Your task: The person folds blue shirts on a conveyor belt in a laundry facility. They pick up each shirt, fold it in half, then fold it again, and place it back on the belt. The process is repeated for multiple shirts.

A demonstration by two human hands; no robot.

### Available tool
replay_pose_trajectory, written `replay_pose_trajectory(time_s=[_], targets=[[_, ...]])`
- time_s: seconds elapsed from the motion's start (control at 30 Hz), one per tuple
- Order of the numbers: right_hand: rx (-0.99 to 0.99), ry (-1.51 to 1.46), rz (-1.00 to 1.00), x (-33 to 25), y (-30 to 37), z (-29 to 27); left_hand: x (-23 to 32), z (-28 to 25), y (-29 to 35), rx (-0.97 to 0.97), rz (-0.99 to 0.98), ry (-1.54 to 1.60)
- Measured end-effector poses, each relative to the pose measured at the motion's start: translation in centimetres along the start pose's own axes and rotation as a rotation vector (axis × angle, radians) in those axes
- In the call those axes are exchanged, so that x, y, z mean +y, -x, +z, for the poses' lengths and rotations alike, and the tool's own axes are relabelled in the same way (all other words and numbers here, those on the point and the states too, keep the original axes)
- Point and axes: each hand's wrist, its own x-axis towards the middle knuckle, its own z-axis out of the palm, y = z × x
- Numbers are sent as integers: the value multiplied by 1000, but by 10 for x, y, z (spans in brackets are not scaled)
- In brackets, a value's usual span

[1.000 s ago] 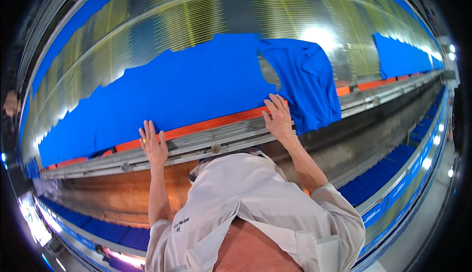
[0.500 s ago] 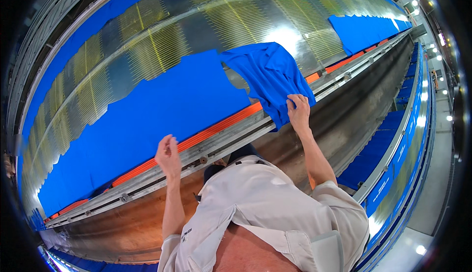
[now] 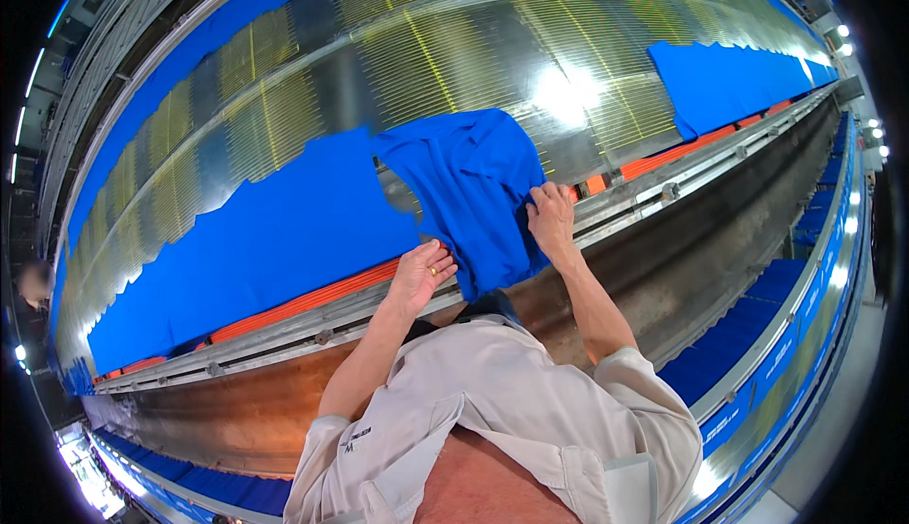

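Note:
A loose blue fabric piece (image 3: pixel 478 178) lies rumpled over the edge of the long table, its near end hanging past the metal rail toward me. My right hand (image 3: pixel 551 219) is closed on its right edge, fingers curled over the cloth. My left hand (image 3: pixel 421 273) is closed at its lower left edge, thumb and fingertips together on the cloth; a ring shows on one finger. To the left a flat spread of blue fabric (image 3: pixel 256 240) lies along the table, with jagged, stepped far edges.
The shiny metal tabletop (image 3: pixel 331 79) bears rows of yellow lines. Orange strips (image 3: pixel 312 304) and a metal rail (image 3: pixel 284 335) run along its near edge. More blue fabric (image 3: pixel 729 79) lies at the far right. Another table with blue cloth (image 3: pixel 739 325) stands at right. A blurred person (image 3: pixel 36 283) is at far left.
My left hand has moved right, from over the rail to the loose fabric's edge, and has closed there. My right hand still grips the cloth. The view has shifted slightly.

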Motion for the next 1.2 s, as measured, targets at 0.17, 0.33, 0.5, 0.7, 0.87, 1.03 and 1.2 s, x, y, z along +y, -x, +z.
replay_pose_trajectory(time_s=[0.17, 0.33, 0.5, 0.7, 0.87, 1.03, 1.2], targets=[[35, -297, -52, 31, -11, 1, 5, 53, -6, 165, -21, -140], [-133, -1252, 757, 42, -35, -28, -1, 45, -13, 179, 170, -143], [144, -1478, 922, 63, -37, -32, 19, 52, -9, 5, 487, 1], [206, -1379, 848, 70, -18, -48, 35, 45, -7, 221, 377, 52], [153, -1396, 802, 68, -2, -97, 29, 16, -2, 236, 522, -18], [-125, -1438, 798, 83, -35, -119, 39, 18, 12, 295, 557, -16], [-69, -1692, 538, 85, -108, -130, 65, 32, 26, 263, 821, 5]])
